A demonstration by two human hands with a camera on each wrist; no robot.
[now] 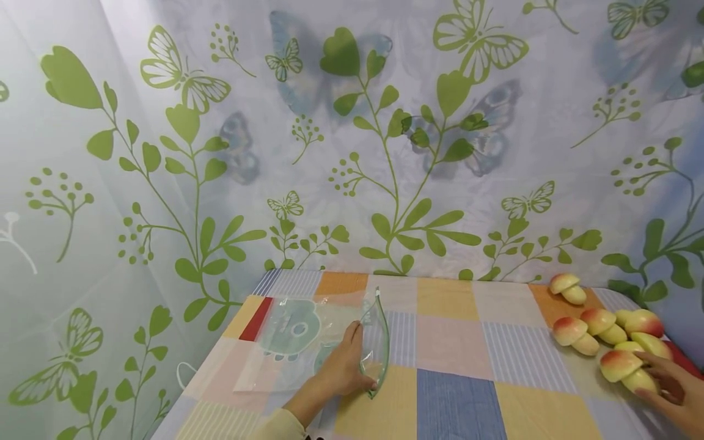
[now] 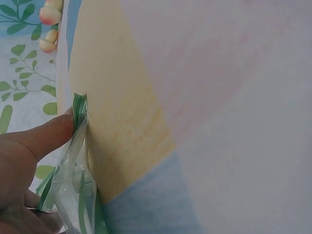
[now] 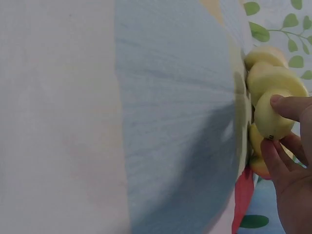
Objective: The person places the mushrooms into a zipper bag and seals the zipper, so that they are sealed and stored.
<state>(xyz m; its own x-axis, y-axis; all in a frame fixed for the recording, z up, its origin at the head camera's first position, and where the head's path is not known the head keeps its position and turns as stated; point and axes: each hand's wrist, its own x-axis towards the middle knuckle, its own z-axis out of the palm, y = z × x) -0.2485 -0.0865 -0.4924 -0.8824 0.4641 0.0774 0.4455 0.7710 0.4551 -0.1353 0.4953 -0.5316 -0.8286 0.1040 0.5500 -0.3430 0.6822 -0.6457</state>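
At far left of the head frame, can see a pale curtain [image 1: 341,183] printed with green leaves and butterflies, running across the whole upper part to the right edge. At lower left, beside the patchwork-covered desk [image 1: 456,397], can make out a thin white loop [image 1: 178,374]. Left of centre in the lower half, can see a clear plastic bag [image 1: 305,351] lying on the desk, with pale green printing and a green strip along a parted mouth facing right. At lower centre, can see the left hand [image 1: 341,366] clamped on that mouth; in the left wrist frame, at lower left, can find the thumb pressed against the green strip. At right of the head frame, can see toy mushrooms [image 1: 572,333] with yellow stems and red-tinged caps, one alone near the back edge, the rest bunched below. At the lower right edge, can see the right hand [image 1: 673,391], well apart from the left, pinching the nearest mushroom [image 1: 626,368]; in the right wrist frame, at right, can see thumb and fingertips on opposite sides of the stem. Cannot tell whether lifted clear of the desk or resting on it
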